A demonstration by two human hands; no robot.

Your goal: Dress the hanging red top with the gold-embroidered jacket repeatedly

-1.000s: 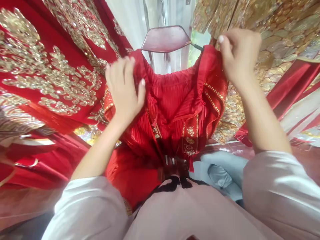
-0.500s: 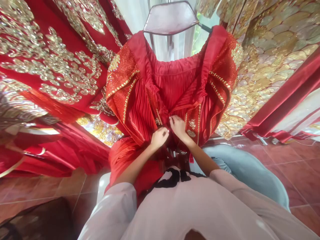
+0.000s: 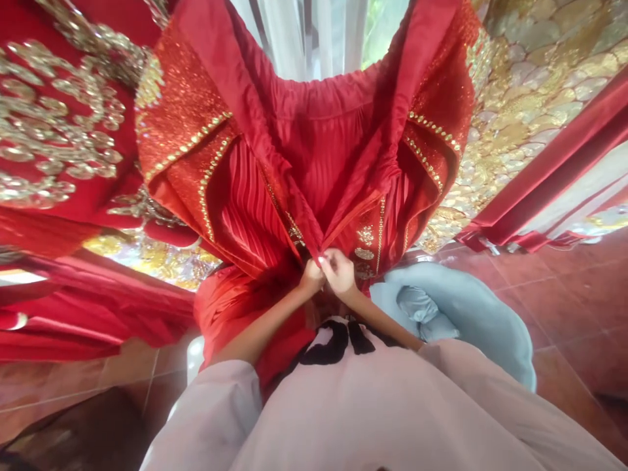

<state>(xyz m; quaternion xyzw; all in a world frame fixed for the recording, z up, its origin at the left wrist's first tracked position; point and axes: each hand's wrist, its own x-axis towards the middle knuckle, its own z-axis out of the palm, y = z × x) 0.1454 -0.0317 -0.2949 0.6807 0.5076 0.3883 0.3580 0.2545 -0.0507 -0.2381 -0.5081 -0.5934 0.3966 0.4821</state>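
A red dress (image 3: 324, 150) with pleated panels, glittering orange-red sleeves and rows of gold beads hangs in front of me. Its gathered neckline runs down into a V. At the bottom of that V my left hand (image 3: 312, 278) is closed on the dress's front edge. Right beside it, my right hand (image 3: 338, 271) pinches the same spot, thumb and fingers together. The two hands touch or nearly touch. Whatever small fastening may lie between the fingertips is hidden.
Red cloth with silvery beaded patterns (image 3: 59, 124) hangs at the left. Gold sequined fabric (image 3: 530, 98) hangs at the right. A pale blue upholstered chair (image 3: 495, 320) stands low on the right, on a red tiled floor (image 3: 564, 288). A dark brown object (image 3: 78, 432) lies at lower left.
My hands have come together at the dress's front edges, where they were slightly apart. The dress appears closer and larger, and the silvery panel above its neckline has left the view.
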